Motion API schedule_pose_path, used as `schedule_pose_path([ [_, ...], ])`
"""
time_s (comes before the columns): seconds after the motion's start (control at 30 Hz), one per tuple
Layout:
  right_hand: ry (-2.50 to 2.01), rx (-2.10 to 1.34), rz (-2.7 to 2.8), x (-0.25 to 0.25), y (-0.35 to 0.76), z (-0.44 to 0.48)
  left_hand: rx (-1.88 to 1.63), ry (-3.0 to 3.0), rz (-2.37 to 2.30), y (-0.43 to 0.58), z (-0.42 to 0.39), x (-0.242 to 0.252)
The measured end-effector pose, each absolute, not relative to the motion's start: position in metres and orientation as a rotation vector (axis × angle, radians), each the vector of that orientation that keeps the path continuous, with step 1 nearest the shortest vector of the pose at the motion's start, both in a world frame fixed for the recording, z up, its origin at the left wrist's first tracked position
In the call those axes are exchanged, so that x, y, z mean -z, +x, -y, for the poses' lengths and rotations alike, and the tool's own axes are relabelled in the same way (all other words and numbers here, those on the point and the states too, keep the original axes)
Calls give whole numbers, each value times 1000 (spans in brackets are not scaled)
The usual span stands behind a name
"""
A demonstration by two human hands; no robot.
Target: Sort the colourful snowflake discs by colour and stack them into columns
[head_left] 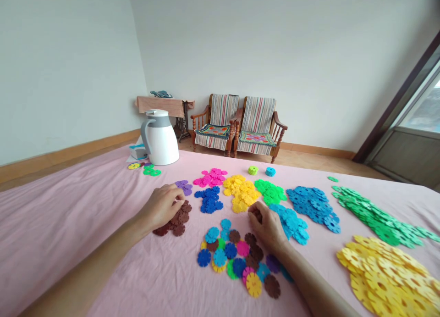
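Observation:
My left hand (160, 207) rests with curled fingers on a pile of brown plastic snowflake discs (178, 219), and its palm hides whatever lies beneath. My right hand (266, 227) pinches a brown disc (256, 215) beside a cyan pile (291, 223). Below that hand lies a mixed spread of multicoloured discs (229, 257). A small purple pile (184, 187) lies just beyond my left fingertips. Further sorted piles run across the sheet: magenta (210, 177), dark blue (208, 200), yellow (239, 193), green (270, 192), and blue (312, 207).
The discs lie on a pink bedsheet (68, 225). Large green (381, 218) and yellow (388, 278) heaps fill the right side. A white jug (160, 138) stands at the far edge. Beyond stand a cloth-covered table (160, 106) and two wooden armchairs (237, 124).

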State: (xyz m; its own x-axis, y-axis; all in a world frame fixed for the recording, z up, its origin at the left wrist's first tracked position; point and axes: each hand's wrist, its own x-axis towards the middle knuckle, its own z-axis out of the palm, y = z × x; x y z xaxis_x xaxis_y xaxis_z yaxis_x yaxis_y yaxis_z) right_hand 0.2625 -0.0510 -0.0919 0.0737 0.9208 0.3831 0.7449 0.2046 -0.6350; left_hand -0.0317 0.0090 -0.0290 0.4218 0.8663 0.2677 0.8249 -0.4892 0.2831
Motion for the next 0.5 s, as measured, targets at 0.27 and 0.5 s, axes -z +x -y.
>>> schedule_pose_path([
  [0.27,-1588,-275,1723,91,263,51,-568,2516,-974,19,35,36],
  [0.5,-1587,-264,1735,92,263,52,-484,2528,-947,24,41,43],
])
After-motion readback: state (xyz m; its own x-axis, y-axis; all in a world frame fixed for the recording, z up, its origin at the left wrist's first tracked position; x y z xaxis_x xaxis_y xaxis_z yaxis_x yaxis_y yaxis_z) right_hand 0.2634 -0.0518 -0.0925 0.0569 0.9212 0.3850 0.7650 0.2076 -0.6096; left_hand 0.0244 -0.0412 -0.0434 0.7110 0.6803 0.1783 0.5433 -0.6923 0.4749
